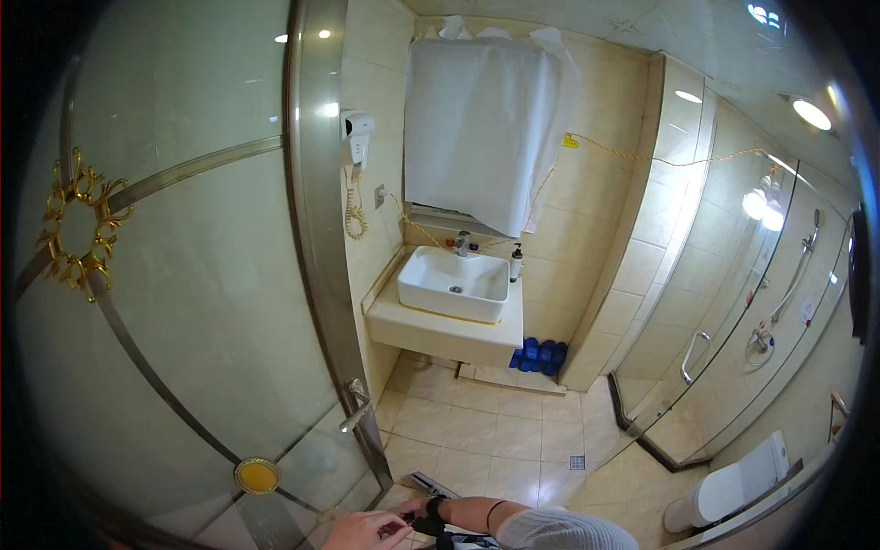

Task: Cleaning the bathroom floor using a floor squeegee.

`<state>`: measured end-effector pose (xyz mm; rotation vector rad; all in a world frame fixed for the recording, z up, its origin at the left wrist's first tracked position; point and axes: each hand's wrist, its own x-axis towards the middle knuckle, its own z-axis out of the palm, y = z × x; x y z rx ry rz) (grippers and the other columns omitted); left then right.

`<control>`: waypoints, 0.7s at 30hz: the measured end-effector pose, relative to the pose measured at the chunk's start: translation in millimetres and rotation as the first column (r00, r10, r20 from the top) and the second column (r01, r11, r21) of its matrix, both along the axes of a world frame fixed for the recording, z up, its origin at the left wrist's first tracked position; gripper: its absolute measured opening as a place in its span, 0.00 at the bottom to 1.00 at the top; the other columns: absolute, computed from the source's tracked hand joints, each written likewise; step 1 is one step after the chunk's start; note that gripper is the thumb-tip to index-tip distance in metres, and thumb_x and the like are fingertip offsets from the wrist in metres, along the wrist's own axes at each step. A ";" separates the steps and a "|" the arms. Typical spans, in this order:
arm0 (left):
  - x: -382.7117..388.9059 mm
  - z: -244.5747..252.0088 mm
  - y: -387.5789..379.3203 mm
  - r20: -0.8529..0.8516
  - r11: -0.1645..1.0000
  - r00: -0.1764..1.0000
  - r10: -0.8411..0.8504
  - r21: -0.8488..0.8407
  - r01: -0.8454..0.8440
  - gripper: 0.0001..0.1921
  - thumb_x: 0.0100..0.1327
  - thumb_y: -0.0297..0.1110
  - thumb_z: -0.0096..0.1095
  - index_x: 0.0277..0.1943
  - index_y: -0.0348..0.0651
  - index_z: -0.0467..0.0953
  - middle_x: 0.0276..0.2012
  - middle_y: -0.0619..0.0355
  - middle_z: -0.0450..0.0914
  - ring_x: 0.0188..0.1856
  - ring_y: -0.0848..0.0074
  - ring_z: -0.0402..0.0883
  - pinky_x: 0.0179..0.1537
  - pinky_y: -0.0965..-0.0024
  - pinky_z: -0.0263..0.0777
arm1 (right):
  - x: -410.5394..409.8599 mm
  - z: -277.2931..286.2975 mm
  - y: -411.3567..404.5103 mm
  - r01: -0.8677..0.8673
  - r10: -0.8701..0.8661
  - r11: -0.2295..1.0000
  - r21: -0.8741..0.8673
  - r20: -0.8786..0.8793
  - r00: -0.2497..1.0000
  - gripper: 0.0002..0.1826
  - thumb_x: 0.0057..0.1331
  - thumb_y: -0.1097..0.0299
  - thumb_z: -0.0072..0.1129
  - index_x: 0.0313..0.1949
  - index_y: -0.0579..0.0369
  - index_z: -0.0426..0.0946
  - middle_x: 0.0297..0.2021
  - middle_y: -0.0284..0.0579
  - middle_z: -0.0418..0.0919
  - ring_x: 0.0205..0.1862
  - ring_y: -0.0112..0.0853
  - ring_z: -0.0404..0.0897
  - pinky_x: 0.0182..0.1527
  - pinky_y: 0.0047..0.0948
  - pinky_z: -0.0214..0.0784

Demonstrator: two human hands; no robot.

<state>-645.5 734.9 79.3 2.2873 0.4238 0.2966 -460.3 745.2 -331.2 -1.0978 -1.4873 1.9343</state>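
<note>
At the bottom edge of the head view, my left hand (364, 531) has bent fingers, with the fingertips close to my right hand. My right hand (410, 507) reaches in from the right, in shadow and partly covered by the left. A black band (433, 509) circles the right wrist, and a thin dark cord is higher on that forearm. Some black item (430, 526) is just below the wrist; I cannot tell what it is or whether either hand grips it. The glass door (206, 289) with a metal lever handle (355, 407) stands to the left of both hands.
Ahead, a white washbasin (450, 292) tops a counter (447, 335), with blue slippers (540, 356) beneath. A white sheet (481, 130) hangs above. At right are a glass shower enclosure (694, 295) and a toilet (729, 485). A drain (577, 463) is set in the tiled floor (509, 440).
</note>
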 end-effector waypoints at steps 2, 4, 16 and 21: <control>0.6 -2.6 0.5 -0.017 0.998 0.999 0.040 0.040 -0.040 0.09 0.53 0.37 0.57 0.27 0.40 0.75 0.25 0.51 0.75 0.27 0.60 0.75 0.27 0.66 0.67 | -0.6 -7.7 -0.8 0.105 -0.262 0.897 -0.429 -0.325 0.909 0.07 0.52 0.72 0.49 0.32 0.54 0.74 0.28 0.37 0.76 0.30 0.30 0.72 0.35 0.27 0.63; 1.6 -6.0 2.2 0.006 0.996 0.998 0.061 0.063 -0.062 0.10 0.53 0.37 0.57 0.27 0.39 0.75 0.24 0.50 0.75 0.27 0.59 0.75 0.26 0.65 0.67 | -0.1 0.7 -1.4 0.133 -0.301 0.893 -0.431 -0.350 0.887 0.06 0.53 0.72 0.49 0.31 0.55 0.74 0.27 0.39 0.75 0.31 0.30 0.72 0.35 0.27 0.64; 15.7 1.4 2.2 0.030 0.989 0.998 0.052 0.138 -0.056 0.14 0.54 0.42 0.56 0.23 0.40 0.74 0.22 0.51 0.74 0.25 0.59 0.74 0.24 0.64 0.66 | 14.0 14.7 -4.2 0.036 -0.037 0.931 0.364 -0.006 0.999 0.05 0.51 0.74 0.53 0.29 0.55 0.73 0.24 0.34 0.73 0.28 0.24 0.68 0.31 0.25 0.62; 14.6 1.4 4.6 -0.017 0.989 0.999 0.036 0.147 -0.033 0.13 0.54 0.42 0.55 0.22 0.40 0.74 0.22 0.52 0.74 0.25 0.60 0.75 0.24 0.64 0.66 | 14.9 3.0 -0.8 -0.070 0.045 0.968 0.243 0.109 0.993 0.10 0.52 0.75 0.51 0.36 0.55 0.72 0.31 0.35 0.73 0.34 0.24 0.68 0.37 0.27 0.61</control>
